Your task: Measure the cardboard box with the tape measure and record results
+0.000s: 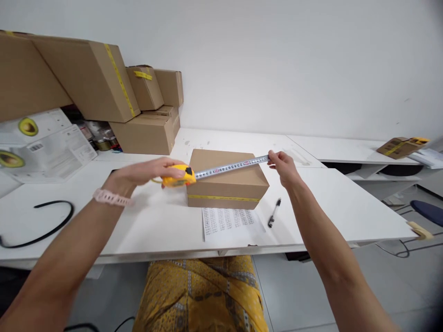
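My left hand (155, 171) is closed around the yellow case of a tape measure (180, 176). Its metal blade is drawn out to the right, slanting slightly upward across a cardboard box (221, 161). At the far end of the blade, my right hand (282, 166) pinches the tip, past the box's right back corner. A yellow printed strip runs along the box's front side. Whether the blade touches the box top, I cannot tell. A printed sheet (228, 223) lies partly under the front of the box, and a pen (274, 213) rests to its right.
Cardboard boxes (145, 133) are stacked at the back left beside a white carton with avocado pictures (41, 143). A black cord (51, 230) curves on the white table (148, 235). A small box (396, 148) sits far right, and a dark stool (429, 212) stands beyond the table's right edge.
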Tool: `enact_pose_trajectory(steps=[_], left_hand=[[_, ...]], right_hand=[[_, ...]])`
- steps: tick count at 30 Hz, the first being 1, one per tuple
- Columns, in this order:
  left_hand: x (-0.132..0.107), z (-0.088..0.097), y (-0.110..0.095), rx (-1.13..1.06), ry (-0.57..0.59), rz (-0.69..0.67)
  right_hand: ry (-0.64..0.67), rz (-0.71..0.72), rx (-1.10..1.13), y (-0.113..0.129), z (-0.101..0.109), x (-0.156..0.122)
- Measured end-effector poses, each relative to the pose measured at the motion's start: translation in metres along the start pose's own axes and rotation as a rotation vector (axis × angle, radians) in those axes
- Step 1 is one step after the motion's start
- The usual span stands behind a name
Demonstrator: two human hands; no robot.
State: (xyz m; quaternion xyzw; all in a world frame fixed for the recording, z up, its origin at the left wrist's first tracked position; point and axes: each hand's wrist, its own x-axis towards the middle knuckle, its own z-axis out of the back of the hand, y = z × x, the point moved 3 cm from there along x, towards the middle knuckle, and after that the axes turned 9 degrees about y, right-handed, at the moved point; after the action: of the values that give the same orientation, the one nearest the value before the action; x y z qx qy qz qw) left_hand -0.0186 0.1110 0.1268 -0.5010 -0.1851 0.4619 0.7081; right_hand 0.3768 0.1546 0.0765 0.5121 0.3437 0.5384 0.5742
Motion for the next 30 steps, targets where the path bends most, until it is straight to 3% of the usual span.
enact_pose_trajectory(steps=[2, 4, 7, 9, 13, 16, 24, 30], left_hand=[[-0.017, -0.058, 0.003, -0.176, 0.249, 0.002], [-0.029, -0.119, 0.008, -0.475, 0.358, -0.026], [-0.029, -0.189, 0.010, -0.821, 0.305, -0.098], [-0.019, -0.210, 0.005, -0.896, 0.218, -0.136], [0.008, -0.205, -0.010, -0.885, 0.079, -0.140], [0.019, -0.193, -0.015, -0.868, 0.058, -0.098], [0.009, -0.206, -0.013, -0.900, 0.066, -0.096], [0.012, -0.212, -0.015, -0.928, 0.030, -0.050]], right_hand=[[0.028, 0.099, 0.006, 0.009, -0.002, 0.005], [0.116, 0.138, -0.064, 0.016, -0.014, 0.010], [0.263, 0.141, -0.257, 0.025, -0.042, 0.023], [0.309, 0.174, -0.400, 0.030, -0.060, 0.037], [0.312, 0.185, -0.566, 0.031, -0.084, 0.068], [0.311, 0.138, -0.554, 0.023, -0.093, 0.081], [0.380, 0.084, -0.395, 0.011, -0.091, 0.076], [0.403, 0.119, -0.449, 0.012, -0.094, 0.074]])
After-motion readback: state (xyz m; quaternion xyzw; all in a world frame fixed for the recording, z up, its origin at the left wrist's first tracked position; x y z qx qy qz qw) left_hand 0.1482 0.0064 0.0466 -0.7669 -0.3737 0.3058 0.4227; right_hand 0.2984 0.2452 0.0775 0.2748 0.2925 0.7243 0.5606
